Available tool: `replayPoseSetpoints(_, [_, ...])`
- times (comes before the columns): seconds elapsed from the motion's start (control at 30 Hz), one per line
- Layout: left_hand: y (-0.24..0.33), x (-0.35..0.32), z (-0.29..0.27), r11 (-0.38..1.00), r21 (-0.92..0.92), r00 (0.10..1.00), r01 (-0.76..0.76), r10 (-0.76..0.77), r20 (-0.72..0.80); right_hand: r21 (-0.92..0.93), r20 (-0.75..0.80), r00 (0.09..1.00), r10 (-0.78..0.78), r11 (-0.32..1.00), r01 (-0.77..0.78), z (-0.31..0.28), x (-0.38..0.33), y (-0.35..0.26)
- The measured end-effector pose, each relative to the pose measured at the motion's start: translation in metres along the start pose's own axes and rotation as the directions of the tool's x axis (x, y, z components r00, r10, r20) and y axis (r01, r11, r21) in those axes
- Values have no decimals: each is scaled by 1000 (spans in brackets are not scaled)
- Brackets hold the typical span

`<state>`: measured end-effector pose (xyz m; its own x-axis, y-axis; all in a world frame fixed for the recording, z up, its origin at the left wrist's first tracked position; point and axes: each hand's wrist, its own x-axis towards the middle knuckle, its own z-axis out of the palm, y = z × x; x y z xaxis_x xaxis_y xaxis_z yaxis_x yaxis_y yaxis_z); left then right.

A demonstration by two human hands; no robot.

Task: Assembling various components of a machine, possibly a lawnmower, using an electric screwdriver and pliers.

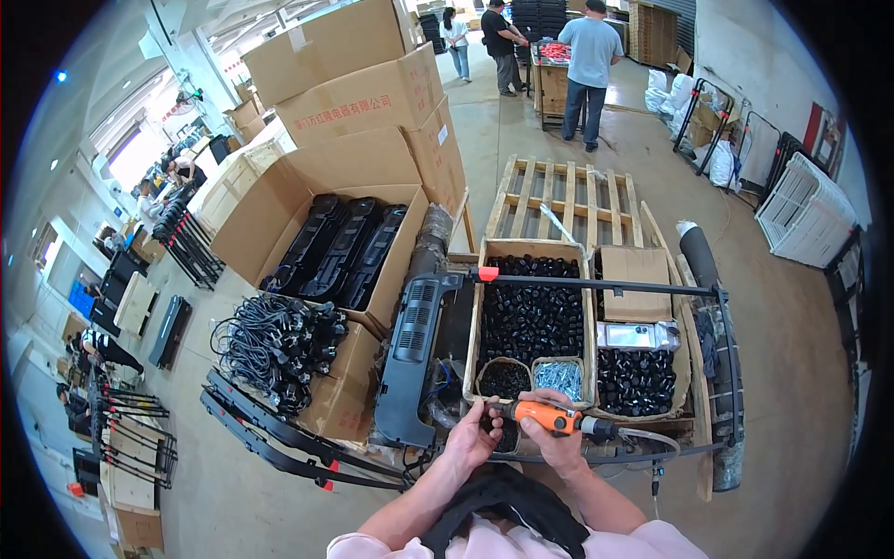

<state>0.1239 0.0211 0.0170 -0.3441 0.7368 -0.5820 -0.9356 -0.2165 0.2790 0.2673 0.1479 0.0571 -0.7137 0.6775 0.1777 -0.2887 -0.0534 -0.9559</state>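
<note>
My right hand is wrapped round an orange air screwdriver, held level with its tip to the left. A hose runs from its black rear end. By the tip, my left hand has its fingers pinched together; what they hold is too small to make out. A black tube frame with a red clip lies across the parts boxes, its near bar below my hands. In front stands a box of black plastic caps, with small trays of silver screws and black screws.
Left of the boxes rests a long black plastic housing. Beyond are a pile of black cables and an open carton of black housings. Black knobs fill the right box. A wooden pallet lies behind; several people work farther off.
</note>
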Motion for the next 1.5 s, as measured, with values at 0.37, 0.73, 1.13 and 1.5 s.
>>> replayPoseSetpoints(0.37, [25, -25, -28, 996, 76, 998, 50, -48, -36, 9, -13, 1000, 20, 1000, -20, 26, 43, -15])
replayPoseSetpoints(0.73, [111, -65, -85, 989, 73, 985, -129, 136, -105, -79, 134, 989, 59, 996, -49, 93, 90, -7])
replayPoseSetpoints(1.13, [225, -56, -129, 833, 376, 828, -406, 510, -235, -220, 303, 943, 139, 973, -73, 179, 149, 17])
replayPoseSetpoints(1.5, [240, 22, -148, 620, 703, 765, -348, 621, -169, -365, 329, 920, 214, 927, -85, 255, 203, 51])
